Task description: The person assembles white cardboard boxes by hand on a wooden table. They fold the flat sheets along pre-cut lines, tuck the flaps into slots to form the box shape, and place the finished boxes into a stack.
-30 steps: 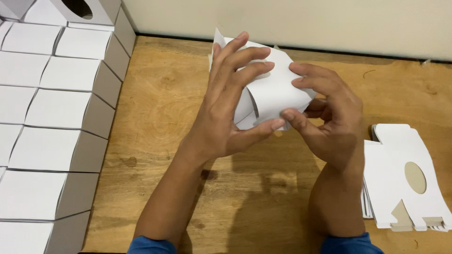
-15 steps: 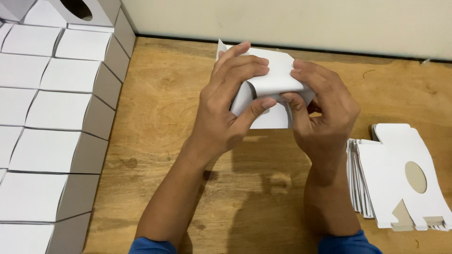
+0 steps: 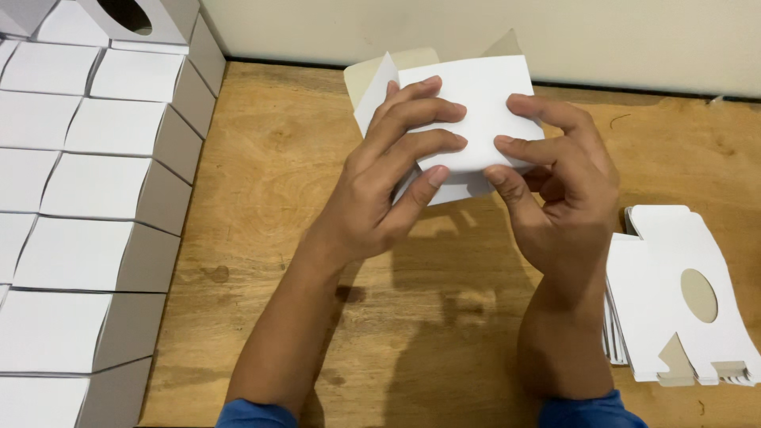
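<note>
Both hands hold a white cardboard box (image 3: 476, 103) above the wooden table (image 3: 269, 174), its grey-brown flaps sticking up at the far side. My left hand (image 3: 388, 182) wraps the box's left side, fingers spread across its white top face and thumb underneath. My right hand (image 3: 555, 182) grips the right side, with its fingertips pressing the near edge of that face. The box's underside is hidden by the fingers.
Several assembled white boxes (image 3: 87, 198) stand in rows along the left, one at the back showing an oval hole (image 3: 127, 14). A stack of flat white box blanks (image 3: 674, 293) with an oval cut-out lies at the right. A pale wall runs along the back.
The curled sheet has been squared up into a box shape, its white face now flat on top. Both hands shifted slightly away from me, fingers moving onto that face.
</note>
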